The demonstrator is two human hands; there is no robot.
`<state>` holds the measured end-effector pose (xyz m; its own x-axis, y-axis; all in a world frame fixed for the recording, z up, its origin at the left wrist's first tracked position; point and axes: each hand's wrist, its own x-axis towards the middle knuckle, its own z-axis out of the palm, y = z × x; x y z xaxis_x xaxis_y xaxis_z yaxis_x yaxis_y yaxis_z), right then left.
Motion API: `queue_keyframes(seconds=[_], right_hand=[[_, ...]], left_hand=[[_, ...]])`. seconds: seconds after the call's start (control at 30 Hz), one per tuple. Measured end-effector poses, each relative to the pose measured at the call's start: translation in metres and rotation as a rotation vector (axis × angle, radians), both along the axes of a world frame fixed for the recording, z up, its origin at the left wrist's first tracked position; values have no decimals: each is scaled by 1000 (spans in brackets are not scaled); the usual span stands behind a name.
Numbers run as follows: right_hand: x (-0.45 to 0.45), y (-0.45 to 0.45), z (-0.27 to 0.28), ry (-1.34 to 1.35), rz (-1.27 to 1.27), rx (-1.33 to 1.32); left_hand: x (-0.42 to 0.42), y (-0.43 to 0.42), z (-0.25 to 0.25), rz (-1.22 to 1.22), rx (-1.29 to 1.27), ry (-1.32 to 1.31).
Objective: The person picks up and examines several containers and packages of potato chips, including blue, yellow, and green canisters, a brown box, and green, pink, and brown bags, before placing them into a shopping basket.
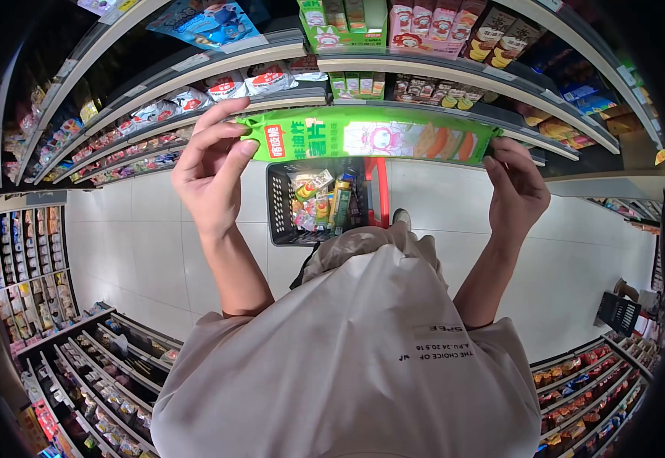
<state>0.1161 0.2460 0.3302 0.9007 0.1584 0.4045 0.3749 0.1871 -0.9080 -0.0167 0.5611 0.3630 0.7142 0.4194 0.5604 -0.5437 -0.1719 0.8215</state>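
A long green snack packet (370, 139) is stretched level between my two hands, its printed front facing me. My left hand (212, 168) pinches the packet's left end between thumb and fingers. At the opposite end, my right hand (517, 183) grips the corner the same way. Below the packet, a dark shopping basket (280, 210) with a red handle (382, 195) rests on the floor by my feet. Inside it lie several packaged goods, among them a yellow and green tube-shaped pack (341, 202).
Ahead, shelves (454, 72) carry green boxes (344, 34), pink boxes (433, 27) and a blue bag (206, 24). More stocked racks stand behind me at left (96, 374) and right (588, 389). Another dark basket (618, 311) is at the far right on the tiled floor (141, 237).
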Motion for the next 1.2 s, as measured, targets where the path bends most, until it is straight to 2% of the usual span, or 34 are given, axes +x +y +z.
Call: queue_keyframes(seconds=[0.13, 0.2, 0.37, 0.53, 0.7, 0.9, 1.0, 1.2], right_hand=[[2, -1, -6, -74, 37, 140], [1, 1, -4, -73, 33, 185], [-4, -4, 5, -209, 81, -133], [-8, -8, 1, -79, 152, -28], [-9, -7, 4, -85, 147, -25], [-10, -8, 5, -129, 138, -105], [-10, -9, 3, -79, 164, -86], [-8, -8, 7, -105, 219, -5]], left_hand=[[-6, -9, 5, 72, -168, 65], [-8, -5, 3, 57, -130, 88], [-7, -2, 2, 25, 45, 42], [-10, 0, 4, -10, 116, 97], [-13, -1, 4, -59, -60, 245], [-15, 5, -1, -160, -279, 286], [-13, 4, 1, -152, -385, 287], [-11, -4, 6, -127, -441, 171]])
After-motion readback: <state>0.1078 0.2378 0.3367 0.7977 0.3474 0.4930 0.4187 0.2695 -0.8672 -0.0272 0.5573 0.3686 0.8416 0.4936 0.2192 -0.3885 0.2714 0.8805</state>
